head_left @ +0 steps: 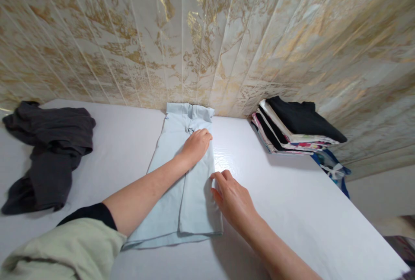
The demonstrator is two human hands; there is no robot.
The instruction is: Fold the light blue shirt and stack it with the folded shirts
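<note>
A pale light-blue garment (197, 202) lies lengthwise on the white table, its right side folded inward as a long strip. Its upper end is bunched and rests against the wall covering. My left hand (197, 145) reaches across it, with curled fingers closed on the fabric at the upper right edge; the fingertips are partly hidden. Beside the lower right edge is my right hand (234, 197), its thumb and index finger bent and apart. I see no fabric between them.
A rumpled dark grey garment (55, 141) lies at the left of the white table (279, 210). At the back right stands a stack of folded clothes (292, 130), black on top. A blue-edged bag (333, 169) shows beyond the table edge. Gold-patterned covering (194, 46) hangs behind.
</note>
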